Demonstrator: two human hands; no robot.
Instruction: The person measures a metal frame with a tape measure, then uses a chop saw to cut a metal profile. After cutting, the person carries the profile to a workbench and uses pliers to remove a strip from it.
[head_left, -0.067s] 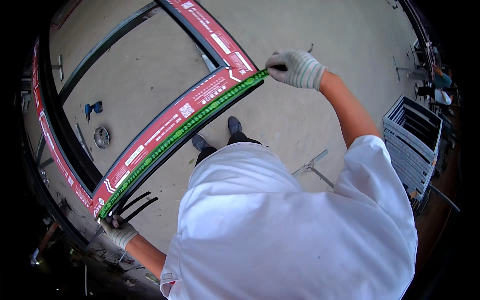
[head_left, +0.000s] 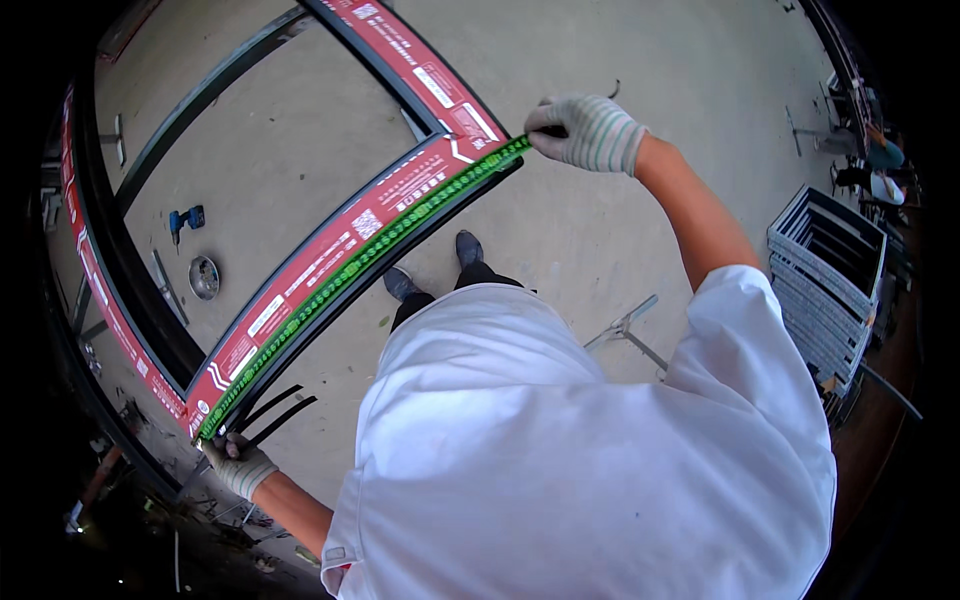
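Observation:
A bright green measuring tape is stretched along the near bar of a dark metal frame, whose top carries red printed film. My right hand, in a striped work glove, pinches the tape just past the bar's far right corner. At the near left corner, my left hand, gloved alike, is closed at the tape's other end against the frame. The glove partly hides what those fingers grip; the tape's case cannot be made out. Two dark strips stick out beside my left hand.
On the floor inside the frame lie a blue cordless drill and a metal bowl of small parts. A metal stand is on the floor to my right. Farther right are stacked grey frames and a person.
My right hand and its end of the tape have shifted slightly left and up. My left hand stays at the near corner.

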